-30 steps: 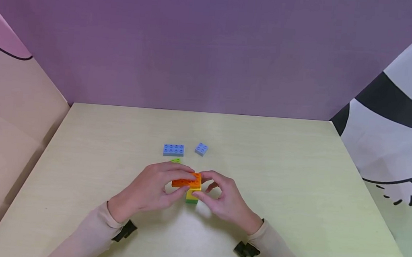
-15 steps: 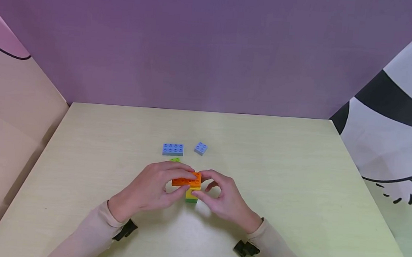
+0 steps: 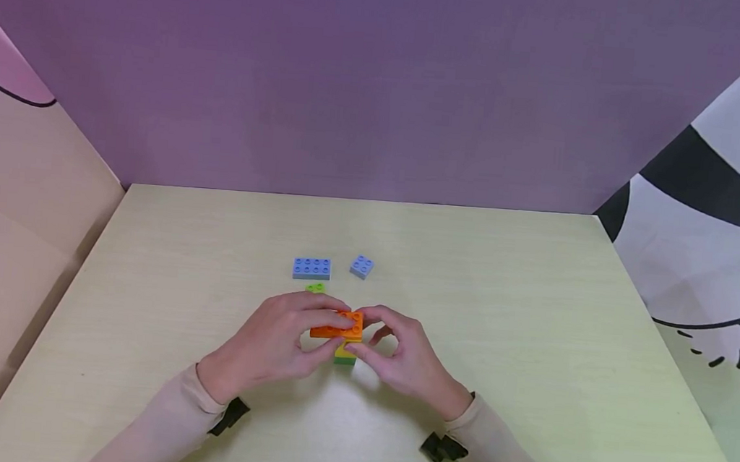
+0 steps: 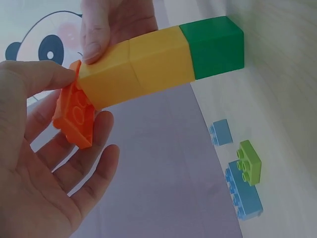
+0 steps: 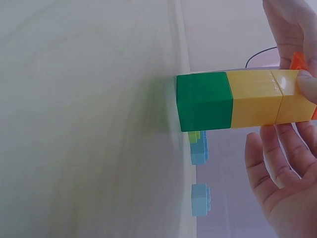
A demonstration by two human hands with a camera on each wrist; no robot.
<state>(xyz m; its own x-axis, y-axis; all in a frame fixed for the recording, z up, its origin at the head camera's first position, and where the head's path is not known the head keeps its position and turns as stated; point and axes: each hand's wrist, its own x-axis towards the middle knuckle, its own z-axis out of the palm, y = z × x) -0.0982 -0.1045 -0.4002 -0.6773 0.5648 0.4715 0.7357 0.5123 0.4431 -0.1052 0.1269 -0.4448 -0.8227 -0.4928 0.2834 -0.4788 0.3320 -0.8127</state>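
Note:
A small tower stands upright on the table, made of a green block (image 5: 204, 101) at the bottom and two yellow blocks (image 4: 161, 59) above it. On its top sits a flat orange building brick (image 3: 357, 329), jutting out to the left. My left hand (image 3: 276, 340) pinches this orange brick, thumb at the near side and fingers over its studs and far side. With thumb and forefinger, my right hand (image 3: 406, 357) grips the upper yellow block (image 4: 106, 74) just below the orange brick. The other right fingers are spread behind the tower. In the head view the hands partly cover the tower.
Beyond the hands lie a long blue brick (image 3: 311, 268), a small blue brick (image 3: 361, 266) turned at an angle, and a lime green brick (image 3: 316, 288) close to the long blue one. A purple wall (image 3: 381, 87) rises at the table's far edge.
The left hand has shifted very slightly to the right and nearer the person at the orange brick. The right hand keeps its grip, and the loose bricks stay put.

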